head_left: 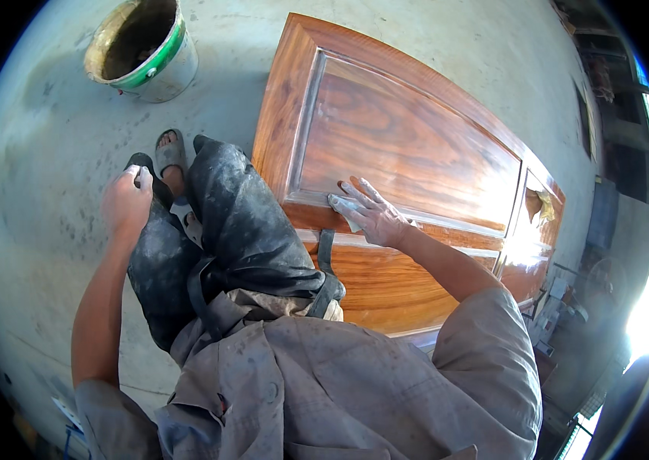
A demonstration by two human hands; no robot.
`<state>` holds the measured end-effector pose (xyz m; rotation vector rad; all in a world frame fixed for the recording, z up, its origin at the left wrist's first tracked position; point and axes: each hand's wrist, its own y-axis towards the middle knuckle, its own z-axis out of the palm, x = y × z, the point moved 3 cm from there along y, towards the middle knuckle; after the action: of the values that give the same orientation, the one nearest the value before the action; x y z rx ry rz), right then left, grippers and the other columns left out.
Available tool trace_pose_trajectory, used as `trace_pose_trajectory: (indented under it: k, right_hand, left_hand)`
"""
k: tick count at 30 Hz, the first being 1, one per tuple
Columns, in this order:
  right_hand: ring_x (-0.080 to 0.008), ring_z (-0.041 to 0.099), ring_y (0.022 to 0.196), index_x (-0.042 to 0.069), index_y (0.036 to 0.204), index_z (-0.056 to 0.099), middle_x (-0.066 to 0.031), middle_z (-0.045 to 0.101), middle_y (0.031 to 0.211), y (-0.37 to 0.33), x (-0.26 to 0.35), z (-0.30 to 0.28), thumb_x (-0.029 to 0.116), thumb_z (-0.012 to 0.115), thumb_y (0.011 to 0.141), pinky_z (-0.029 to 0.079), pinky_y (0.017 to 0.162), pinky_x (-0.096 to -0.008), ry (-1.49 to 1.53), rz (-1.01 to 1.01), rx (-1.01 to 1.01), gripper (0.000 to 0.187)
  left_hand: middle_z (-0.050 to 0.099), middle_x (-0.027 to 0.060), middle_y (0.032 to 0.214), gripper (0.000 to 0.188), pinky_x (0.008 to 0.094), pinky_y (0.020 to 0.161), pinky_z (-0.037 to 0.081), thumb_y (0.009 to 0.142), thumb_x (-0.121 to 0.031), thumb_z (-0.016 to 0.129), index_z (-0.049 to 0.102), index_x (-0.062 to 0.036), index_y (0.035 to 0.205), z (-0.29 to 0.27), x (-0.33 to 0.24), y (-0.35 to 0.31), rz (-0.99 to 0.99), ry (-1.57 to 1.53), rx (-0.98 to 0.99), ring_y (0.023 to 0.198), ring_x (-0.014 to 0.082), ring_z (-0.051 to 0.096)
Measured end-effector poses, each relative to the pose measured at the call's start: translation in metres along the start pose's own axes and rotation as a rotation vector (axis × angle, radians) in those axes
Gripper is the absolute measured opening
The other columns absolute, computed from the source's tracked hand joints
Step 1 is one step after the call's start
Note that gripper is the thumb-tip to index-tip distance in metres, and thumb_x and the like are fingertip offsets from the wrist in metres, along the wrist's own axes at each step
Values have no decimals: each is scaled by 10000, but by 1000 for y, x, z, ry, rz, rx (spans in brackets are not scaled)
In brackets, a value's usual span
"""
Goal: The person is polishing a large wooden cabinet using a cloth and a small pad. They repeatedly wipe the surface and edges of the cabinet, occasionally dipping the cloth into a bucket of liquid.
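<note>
A glossy reddish-brown wooden door panel (409,138) with framed, recessed fields lies to my right. On the moulding near its closest corner rests my right hand (370,215), its fingers dusted white and stretched flat. A small pale piece of sandpaper (355,225) shows under those fingers, pressed against the wood. Whitish dust lines the grooves of the moulding. My left hand (129,201) is closed above my left knee, away from the panel. Its fingers curl inward, and anything inside them is hidden.
At the upper left a white bucket (173,73) with a green band and a dirty rim stands on the dusty concrete floor (41,207). A crumpled yellowish piece (545,207) lies on the panel's far end. A grey fan (605,274) stands beyond it.
</note>
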<state>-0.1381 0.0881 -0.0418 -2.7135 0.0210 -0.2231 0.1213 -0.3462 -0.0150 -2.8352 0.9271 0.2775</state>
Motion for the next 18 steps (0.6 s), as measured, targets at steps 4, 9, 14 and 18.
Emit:
trace_pose_trajectory:
  k: [4,9,14,18]
  right_hand:
    - [-350,209,1613,207,1663,292,-138,356,1690,-58,-33,6,298,794,882,167,1341,-558,131,69,35,933]
    - [-365,246,1597,194,1657,297,-142,375,1677,-3,-4,-2,224,783,887,165,1347,-551,107,6,-66,912]
    - [-375,260,1590,178,1655,322,-160,387,1667,-32,-33,1,169,770,874,181,1346,-538,152,-9,-43,901]
    - [-385,252,1591,184,1650,335,-168,397,1660,-65,-35,1,195,766,880,185,1345,-533,216,124,-10,882]
  left_hand:
    - [757,195,994,373,493,882,546,1013,-362,628,779,-54,1161,14,32,0,-5,-19,-61,977,400,707]
    - [761,197,1017,374,490,913,543,1011,-360,628,782,-50,1155,1,10,-1,-49,-7,-1,1009,398,703]
    - [768,189,1036,381,489,913,546,998,-373,640,785,-55,1150,14,37,-1,13,6,-62,1015,393,704]
    - [763,191,1032,382,484,910,547,994,-373,643,784,-54,1148,0,32,-4,-101,-2,-3,1014,393,703]
